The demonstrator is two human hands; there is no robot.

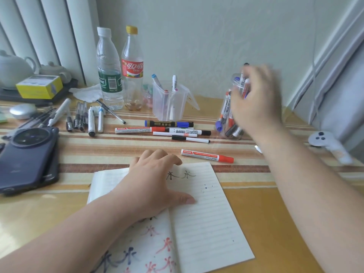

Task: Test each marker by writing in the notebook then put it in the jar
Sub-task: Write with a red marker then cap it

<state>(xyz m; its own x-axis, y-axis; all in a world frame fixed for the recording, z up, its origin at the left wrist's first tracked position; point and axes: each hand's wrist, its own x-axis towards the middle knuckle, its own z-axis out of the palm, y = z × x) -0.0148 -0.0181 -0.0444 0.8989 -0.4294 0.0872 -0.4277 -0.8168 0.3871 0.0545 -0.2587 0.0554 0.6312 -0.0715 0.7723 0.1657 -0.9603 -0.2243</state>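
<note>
Left grip [155, 180]: lies flat on the notebook, fingers straight and spread, thumb stretched along the right page; it holds nothing.
Right grip [256, 99]: raised over the mouth of the jar and smeared by motion blur; fingers bent downward, but I cannot tell whether they are together on a marker or apart.
Jar [224, 117]: clear, upright at the right rear of the worktop, partly hidden behind the right grip; several markers with red, blue and black caps stand inside it.
Notebook [202, 223]: open at the near edge; two written characters, one black and one greenish, sit at the top of the right page, and red and blue characters cover the left page.
Red-capped marker [206, 155]: lies alone just beyond the notebook's top right corner, cap pointing right.
Loose markers [169, 131]: a small cluster lying side by side between the notebook and the clear tub.
Clear tub [167, 107]: behind the cluster, lid hinged open, a few markers upright in it.
Bottles [109, 75]: two, a water bottle and a cola bottle, left of the tub by the wall.
Pens [82, 119]: a row at the left.
Phone [29, 160]: dark, camera side up, at the left edge.
Worktop [118, 152]: striped cloth.
</note>
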